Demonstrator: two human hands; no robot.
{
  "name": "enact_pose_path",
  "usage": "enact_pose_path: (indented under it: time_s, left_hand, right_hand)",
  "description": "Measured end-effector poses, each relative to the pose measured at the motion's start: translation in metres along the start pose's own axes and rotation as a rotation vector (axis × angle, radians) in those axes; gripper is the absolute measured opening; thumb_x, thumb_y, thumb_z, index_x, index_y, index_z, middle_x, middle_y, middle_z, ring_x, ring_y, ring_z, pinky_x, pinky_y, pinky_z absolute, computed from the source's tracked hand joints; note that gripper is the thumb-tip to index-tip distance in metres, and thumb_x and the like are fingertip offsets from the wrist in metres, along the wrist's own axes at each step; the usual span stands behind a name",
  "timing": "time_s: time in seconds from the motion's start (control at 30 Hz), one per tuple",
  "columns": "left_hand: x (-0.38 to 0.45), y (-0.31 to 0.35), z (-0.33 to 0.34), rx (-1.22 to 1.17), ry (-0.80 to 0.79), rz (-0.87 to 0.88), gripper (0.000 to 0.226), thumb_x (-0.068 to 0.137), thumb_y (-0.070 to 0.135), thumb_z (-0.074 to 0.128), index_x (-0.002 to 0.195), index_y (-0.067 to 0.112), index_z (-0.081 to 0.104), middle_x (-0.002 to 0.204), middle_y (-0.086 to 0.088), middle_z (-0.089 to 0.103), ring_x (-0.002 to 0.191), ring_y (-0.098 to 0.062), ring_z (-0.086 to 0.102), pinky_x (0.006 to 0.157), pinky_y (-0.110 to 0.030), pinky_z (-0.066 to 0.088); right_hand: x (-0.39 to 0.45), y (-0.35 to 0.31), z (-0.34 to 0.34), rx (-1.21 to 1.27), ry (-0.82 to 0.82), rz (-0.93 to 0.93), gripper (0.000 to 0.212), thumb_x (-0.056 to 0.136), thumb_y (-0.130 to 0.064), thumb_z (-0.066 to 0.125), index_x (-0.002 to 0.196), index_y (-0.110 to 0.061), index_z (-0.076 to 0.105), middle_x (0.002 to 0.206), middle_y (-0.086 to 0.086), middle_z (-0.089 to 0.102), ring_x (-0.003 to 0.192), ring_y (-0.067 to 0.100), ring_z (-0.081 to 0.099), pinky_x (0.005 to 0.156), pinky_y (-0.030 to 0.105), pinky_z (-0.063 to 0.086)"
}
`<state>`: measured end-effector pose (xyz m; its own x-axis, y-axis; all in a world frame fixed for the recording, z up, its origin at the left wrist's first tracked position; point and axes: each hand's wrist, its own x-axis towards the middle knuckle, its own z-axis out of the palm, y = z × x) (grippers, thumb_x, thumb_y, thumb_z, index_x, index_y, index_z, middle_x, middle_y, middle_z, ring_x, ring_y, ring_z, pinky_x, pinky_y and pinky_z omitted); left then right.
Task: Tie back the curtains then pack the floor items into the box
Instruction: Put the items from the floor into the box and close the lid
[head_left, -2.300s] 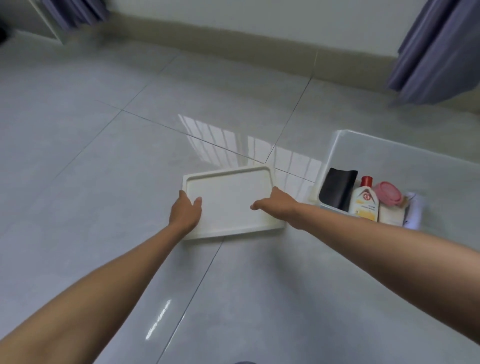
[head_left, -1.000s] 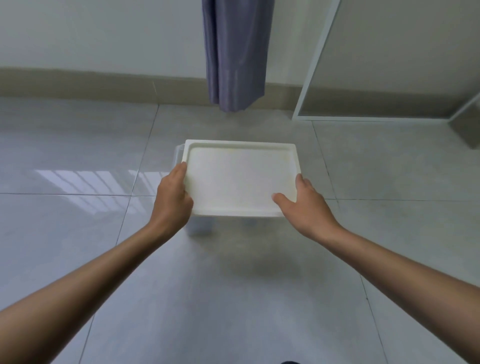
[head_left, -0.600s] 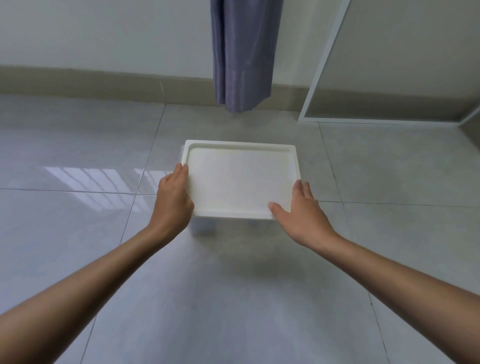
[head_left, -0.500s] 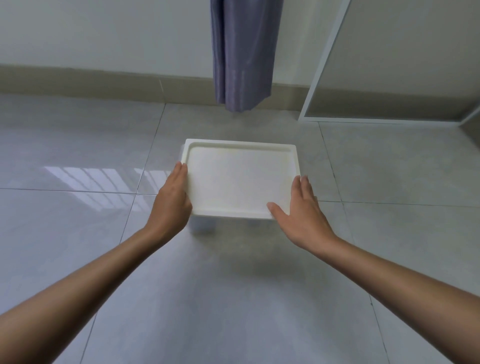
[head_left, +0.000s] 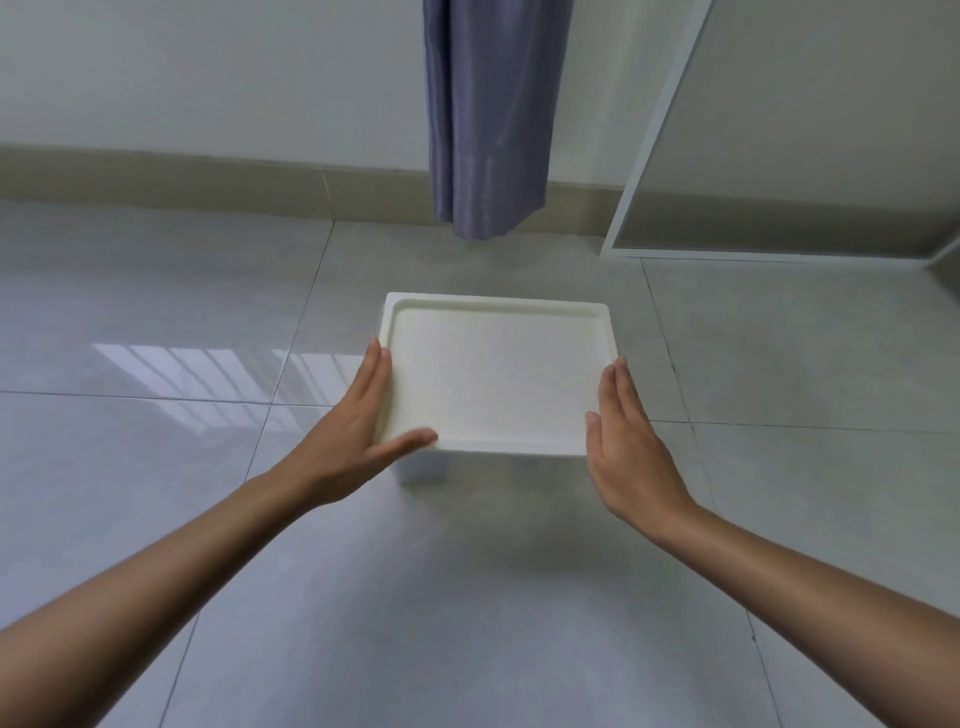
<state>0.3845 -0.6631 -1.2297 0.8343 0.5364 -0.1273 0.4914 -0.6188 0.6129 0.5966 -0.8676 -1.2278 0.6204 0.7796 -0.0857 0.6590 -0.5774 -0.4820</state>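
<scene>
Between our flat, open left hand (head_left: 358, 434) and right hand (head_left: 626, 441) sits the lid (head_left: 496, 374); next we check it closes the box (head_left: 421, 467) fully.

From my feed I see two bare forearms, no sleeves reaching into frame. The left hand (head_left: 353, 441) and right hand (head_left: 631, 457) wear no gloves, rings, watch or bands. The fingers (head_left: 376, 374) are bare, nails short and unpainted as far as I can tell.
</scene>
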Motion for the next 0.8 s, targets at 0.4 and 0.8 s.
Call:
enact_pose_path:
  time_s: [0.4,0.8]
  left_hand:
    - [0.066,0.034,0.011,0.023,-0.07,0.094,0.122,0.069,0.073,0.056,0.149,0.019,-0.018,0.153,0.012,-0.029,0.145,-0.004,-0.001,0.115,-0.023,0.015]
    - [0.167,0.057,0.016,0.067,-0.006,0.105,0.122,0.066,0.073,0.052,0.15,0.012,-0.013,0.157,0.001,-0.021,0.147,-0.017,0.007,0.115,-0.027,0.016]
  right_hand:
    - [0.038,0.049,-0.02,-0.019,0.18,0.112,0.052,0.104,-0.025,0.024,0.154,-0.018,0.011,0.161,-0.001,-0.003,0.147,0.02,0.014,0.11,0.035,0.03]
    - [0.135,0.092,-0.045,-0.041,0.27,0.103,0.048,0.104,-0.017,0.026,0.151,-0.011,0.022,0.158,0.012,0.018,0.145,0.028,0.02,0.116,0.039,0.022]
